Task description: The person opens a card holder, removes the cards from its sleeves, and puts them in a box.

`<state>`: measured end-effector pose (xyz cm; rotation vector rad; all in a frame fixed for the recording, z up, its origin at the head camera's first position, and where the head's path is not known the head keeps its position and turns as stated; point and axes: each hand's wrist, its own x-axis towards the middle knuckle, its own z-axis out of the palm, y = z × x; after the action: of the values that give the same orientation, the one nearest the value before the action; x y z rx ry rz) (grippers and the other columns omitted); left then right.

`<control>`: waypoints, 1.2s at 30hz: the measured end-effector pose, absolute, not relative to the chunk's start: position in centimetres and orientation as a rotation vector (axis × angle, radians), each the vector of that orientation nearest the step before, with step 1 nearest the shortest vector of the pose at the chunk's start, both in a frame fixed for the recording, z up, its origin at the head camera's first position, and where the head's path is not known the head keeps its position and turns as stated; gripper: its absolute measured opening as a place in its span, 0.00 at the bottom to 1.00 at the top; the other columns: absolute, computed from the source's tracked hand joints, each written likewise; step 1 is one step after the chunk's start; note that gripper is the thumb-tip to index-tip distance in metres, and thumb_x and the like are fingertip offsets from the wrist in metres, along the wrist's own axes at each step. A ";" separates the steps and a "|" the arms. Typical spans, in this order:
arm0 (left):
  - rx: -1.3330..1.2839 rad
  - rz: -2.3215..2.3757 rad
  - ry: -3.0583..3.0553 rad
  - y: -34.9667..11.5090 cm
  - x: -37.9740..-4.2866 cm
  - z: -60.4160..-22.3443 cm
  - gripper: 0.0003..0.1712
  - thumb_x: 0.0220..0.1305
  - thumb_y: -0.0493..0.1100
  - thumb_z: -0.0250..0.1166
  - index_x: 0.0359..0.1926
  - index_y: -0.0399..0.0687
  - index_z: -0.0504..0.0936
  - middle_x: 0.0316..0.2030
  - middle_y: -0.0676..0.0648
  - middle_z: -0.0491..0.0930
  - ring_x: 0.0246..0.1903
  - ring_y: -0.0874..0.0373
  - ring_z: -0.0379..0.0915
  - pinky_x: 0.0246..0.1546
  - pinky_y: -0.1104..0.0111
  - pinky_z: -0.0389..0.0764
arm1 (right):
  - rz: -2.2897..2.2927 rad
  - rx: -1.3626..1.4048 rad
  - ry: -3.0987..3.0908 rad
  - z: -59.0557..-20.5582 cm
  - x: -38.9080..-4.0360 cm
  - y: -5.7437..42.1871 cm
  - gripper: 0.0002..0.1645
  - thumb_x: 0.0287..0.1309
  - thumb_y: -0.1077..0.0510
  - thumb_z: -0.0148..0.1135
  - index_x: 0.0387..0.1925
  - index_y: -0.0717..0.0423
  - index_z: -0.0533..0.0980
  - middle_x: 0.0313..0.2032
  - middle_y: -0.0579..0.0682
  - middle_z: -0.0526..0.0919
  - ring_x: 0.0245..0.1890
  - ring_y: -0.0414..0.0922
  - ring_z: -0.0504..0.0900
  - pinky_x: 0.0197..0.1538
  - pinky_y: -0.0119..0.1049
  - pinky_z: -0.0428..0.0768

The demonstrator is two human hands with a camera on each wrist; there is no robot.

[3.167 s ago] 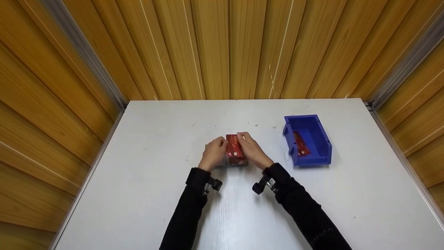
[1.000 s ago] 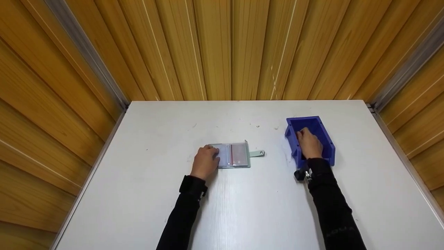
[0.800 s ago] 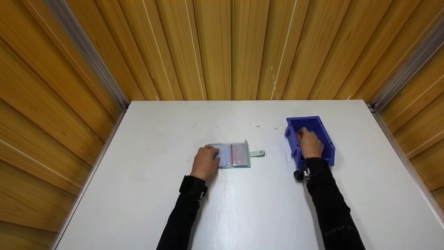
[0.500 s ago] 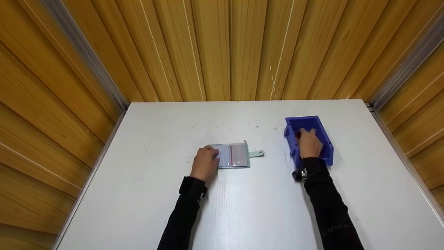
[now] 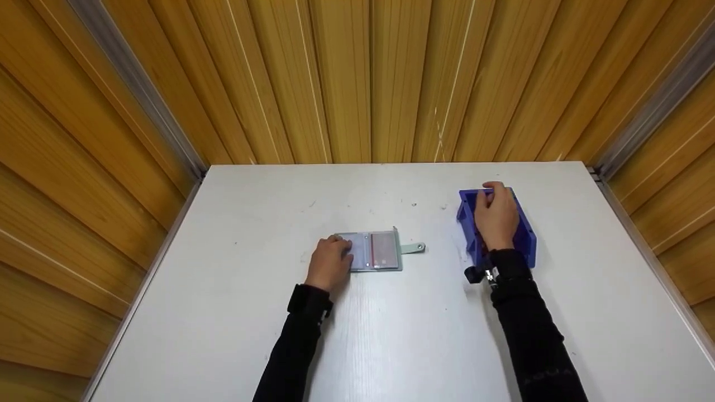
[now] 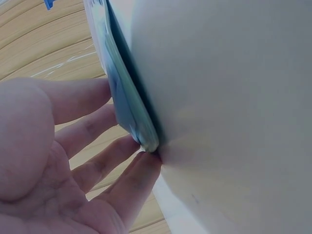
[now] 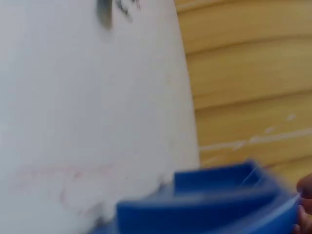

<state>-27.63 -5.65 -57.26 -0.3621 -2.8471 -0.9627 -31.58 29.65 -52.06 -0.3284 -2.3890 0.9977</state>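
Note:
A mint-green card holder [image 5: 400, 252] lies spread out mid-table, its snap strap [image 5: 413, 247] pointing right. Its right clear pocket shows a card with a red strip [image 5: 372, 249]. My left hand [image 5: 325, 262] rests on the left part of the holder. In the left wrist view, the thumb [image 6: 83, 97] and fingertips touch the holder's pages [image 6: 122, 97], one finger at its end. Over the blue bin [image 5: 525, 240] is my right hand [image 5: 497, 218], thumb and index finger bent toward each other; I cannot tell if they pinch anything. Red shows in the bin below the hand.
The bin stands at the right of the white table [image 5: 223, 312]. Wood-grain panels [image 5: 391, 84] rise behind the table and on both sides. The right wrist view is blurred, with the bin [image 7: 209, 214] along its bottom.
Both hands were on a red card at the holder 3.2 seconds ago. My right hand then reached into the bin and has now risen toward its far end. The left hand has stayed put since one second ago.

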 end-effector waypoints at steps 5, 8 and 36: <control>-0.356 -0.961 -2.846 -5.7 -27.8 -57.2 0.15 0.65 0.35 0.70 0.52 0.36 0.88 0.49 0.38 0.84 0.52 0.40 0.78 0.57 0.51 0.79 | 1.010 -0.004 -2.332 -51.4 -31.9 24.8 0.13 0.70 0.57 0.63 0.50 0.61 0.81 0.29 0.53 0.74 0.29 0.50 0.73 0.36 0.41 0.66; -0.352 -0.953 -2.848 -5.7 -27.9 -57.3 0.15 0.65 0.35 0.70 0.52 0.36 0.88 0.48 0.39 0.85 0.52 0.40 0.79 0.57 0.52 0.79 | 0.971 0.229 -2.556 -52.5 -31.6 21.9 0.18 0.71 0.52 0.64 0.55 0.58 0.81 0.33 0.53 0.77 0.28 0.46 0.72 0.34 0.39 0.68; -0.405 -1.022 -2.891 -6.1 -28.2 -57.3 0.19 0.66 0.35 0.69 0.57 0.37 0.86 0.56 0.35 0.83 0.58 0.37 0.76 0.62 0.49 0.77 | 0.924 0.453 -2.937 -56.5 -30.2 17.5 0.17 0.52 0.48 0.80 0.20 0.50 0.82 0.26 0.42 0.76 0.32 0.43 0.77 0.36 0.36 0.69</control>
<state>-28.25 -6.09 -57.25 -0.4052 -2.8915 -1.0222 -30.20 17.52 -56.52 0.4531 -2.9371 0.9242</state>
